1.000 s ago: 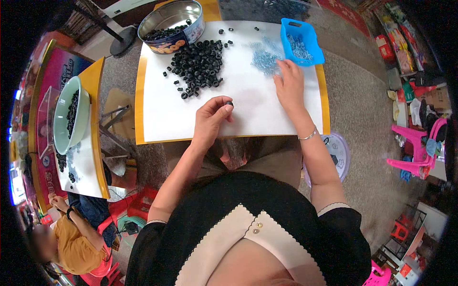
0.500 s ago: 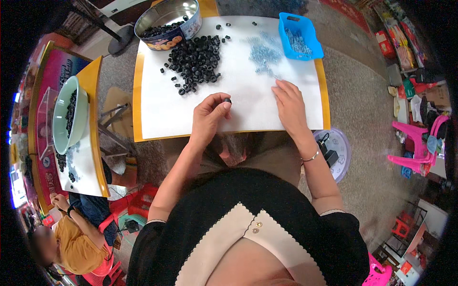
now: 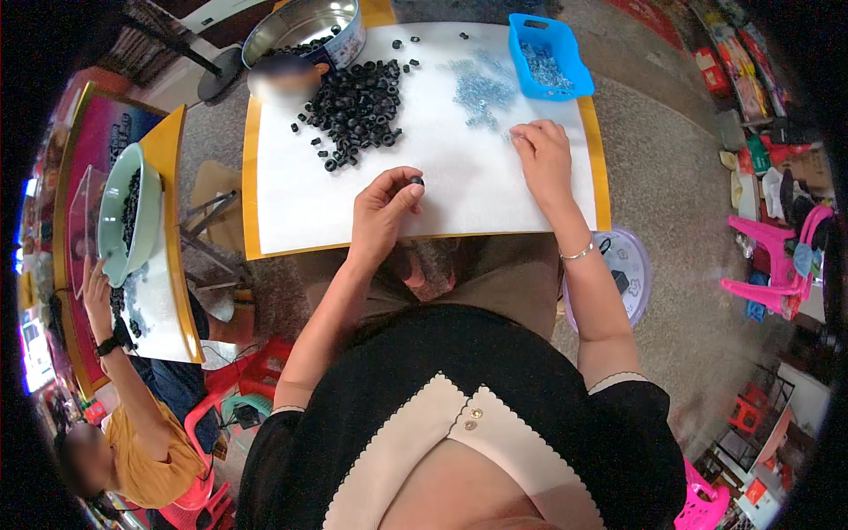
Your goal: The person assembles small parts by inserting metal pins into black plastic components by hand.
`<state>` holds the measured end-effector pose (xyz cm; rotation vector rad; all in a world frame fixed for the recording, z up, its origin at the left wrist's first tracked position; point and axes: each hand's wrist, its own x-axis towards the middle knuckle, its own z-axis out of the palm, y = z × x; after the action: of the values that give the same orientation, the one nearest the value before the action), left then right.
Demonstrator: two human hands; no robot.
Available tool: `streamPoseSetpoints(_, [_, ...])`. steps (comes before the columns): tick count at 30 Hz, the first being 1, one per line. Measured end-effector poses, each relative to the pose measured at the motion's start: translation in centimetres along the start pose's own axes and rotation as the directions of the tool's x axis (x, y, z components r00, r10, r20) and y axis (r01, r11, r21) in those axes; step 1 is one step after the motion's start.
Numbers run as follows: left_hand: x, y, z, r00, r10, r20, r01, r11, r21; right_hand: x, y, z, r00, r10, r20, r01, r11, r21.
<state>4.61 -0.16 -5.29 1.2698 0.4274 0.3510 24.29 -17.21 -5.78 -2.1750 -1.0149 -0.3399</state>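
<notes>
Between the thumb and forefinger of my left hand (image 3: 382, 205) is a small black cap (image 3: 416, 180), held above the near part of the white-topped table (image 3: 459, 199). My right hand (image 3: 545, 159) has its fingertips drawn together at the table, just beside the scattered small clear bluish pieces (image 3: 481, 93). What lies in that pinch, if anything, is too small to make out. A loose pile of black caps (image 3: 358, 106) lies beyond my left hand. Past my right hand stands a blue plastic basket (image 3: 576, 75) with more clear pieces inside.
A round metal tin (image 3: 352, 40) holding black caps stands at the far left corner. To the left, another table carries a pale green basin (image 3: 150, 221) of black parts, where a person in a mustard top (image 3: 155, 464) sits. A lilac tub (image 3: 642, 283) is on the floor at right.
My right hand has shifted slightly farther forward, its spread fingers now drawn into a pinch by the clear pieces. My left hand still grips the cap. The other person's arm has reached to the basin.
</notes>
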Motion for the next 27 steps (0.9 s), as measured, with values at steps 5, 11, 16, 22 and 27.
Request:
streamPoseSetpoints(5, [-0.1, 0.6, 0.3, 1.000, -0.015, -0.009, 0.015, 1.000, 0.001, -0.9, -0.7, -0.8, 0.943, 0.313, 0.117, -0.334, 0.891, 0.307])
streamPoseSetpoints(11, [0.4, 0.4, 0.3, 0.999, -0.017, -0.027, 0.017, 1.000, -0.005, -1.2, -4.4, -2.4, 0.829, 0.405, 0.385, -0.558, 0.557, 0.615])
streamPoseSetpoints(16, [-0.3, 1.8, 1.0, 0.993, -0.119, 0.004, 0.119, 0.985, -0.122, -1.7, -7.8, -2.5, 0.796, 0.320, 0.514, -0.604, 0.347, 0.718])
streamPoseSetpoints(22, [-1.1, 2.7, 2.3, 0.962, -0.228, 0.148, 0.271, 0.854, -0.444, -2.6, -11.1, -2.6, 0.836, 0.196, 0.513, -0.535, 0.504, 0.678])
streamPoseSetpoints(27, [-1.5, 2.2, 1.4, 0.961, -0.227, 0.156, 0.273, 0.857, -0.437, -2.4, -12.5, -3.1, 0.920, 0.060, 0.387, -0.271, 0.809, 0.521])
